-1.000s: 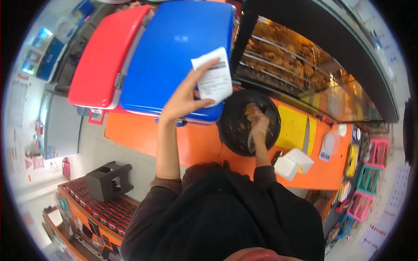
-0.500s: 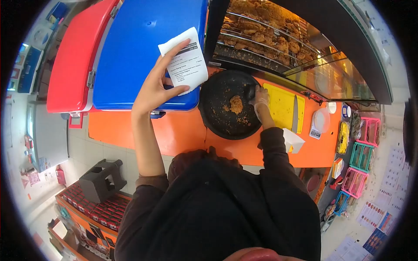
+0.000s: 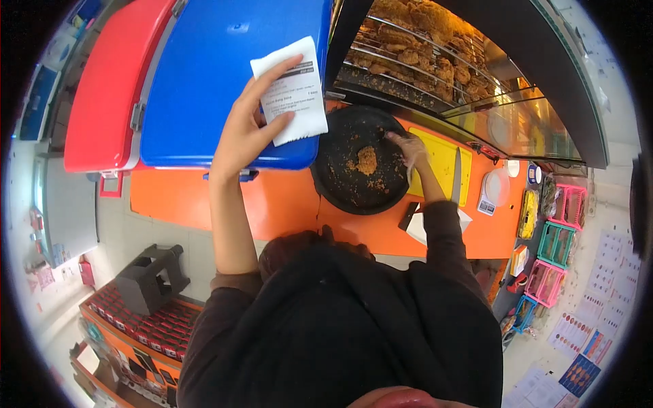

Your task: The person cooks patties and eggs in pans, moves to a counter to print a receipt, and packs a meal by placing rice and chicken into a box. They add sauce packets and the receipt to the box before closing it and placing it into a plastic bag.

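Observation:
My left hand (image 3: 248, 126) pinches a white printed receipt (image 3: 296, 95) between thumb and fingers, holding it above the blue cooler lid (image 3: 211, 81). My right hand (image 3: 409, 146), in a clear plastic glove, is at the right side of a round black mortar (image 3: 333, 183). Its fingers are curled round a dark pestle, which hardly stands out against the black bowl. In the middle of the mortar lies a brown, crumbly piece of fried chicken (image 3: 366, 160) with crumbs scattered round it.
Right of the mortar, a knife (image 3: 457, 175) lies on a yellow cutting board (image 3: 435, 160). A white paper box (image 3: 416, 231) sits partly behind my right sleeve. Beyond are a scale (image 3: 486, 206) and coloured baskets (image 3: 558, 241). A glass cabinet of fried chicken (image 3: 435, 61) stands behind; a red cooler (image 3: 109, 102) at left.
My right hand has shifted slightly, and my right forearm has swung to the right, now covering part of the white box. The receipt stays in my left hand, tilted a little differently.

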Action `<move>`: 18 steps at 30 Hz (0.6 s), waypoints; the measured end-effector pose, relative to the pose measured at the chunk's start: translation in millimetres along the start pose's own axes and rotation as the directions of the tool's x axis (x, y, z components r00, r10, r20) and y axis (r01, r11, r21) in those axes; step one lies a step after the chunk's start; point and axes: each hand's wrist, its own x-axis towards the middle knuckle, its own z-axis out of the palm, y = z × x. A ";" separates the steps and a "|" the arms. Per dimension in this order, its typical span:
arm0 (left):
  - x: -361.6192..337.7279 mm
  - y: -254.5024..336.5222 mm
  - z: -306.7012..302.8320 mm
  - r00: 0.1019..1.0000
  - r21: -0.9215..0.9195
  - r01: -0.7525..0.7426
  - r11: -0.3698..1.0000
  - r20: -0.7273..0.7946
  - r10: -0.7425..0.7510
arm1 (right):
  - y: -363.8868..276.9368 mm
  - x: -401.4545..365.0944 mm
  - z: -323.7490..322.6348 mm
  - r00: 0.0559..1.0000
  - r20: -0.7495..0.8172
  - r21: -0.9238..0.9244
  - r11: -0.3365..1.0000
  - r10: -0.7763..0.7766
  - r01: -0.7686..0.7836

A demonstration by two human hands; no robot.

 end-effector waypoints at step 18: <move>0.9 -3.6 2.8 0.997 0.013 0.033 0.999 -0.064 -0.032 | -30.6 -76.6 80.2 0.903 -0.430 0.062 0.998 -0.004 0.034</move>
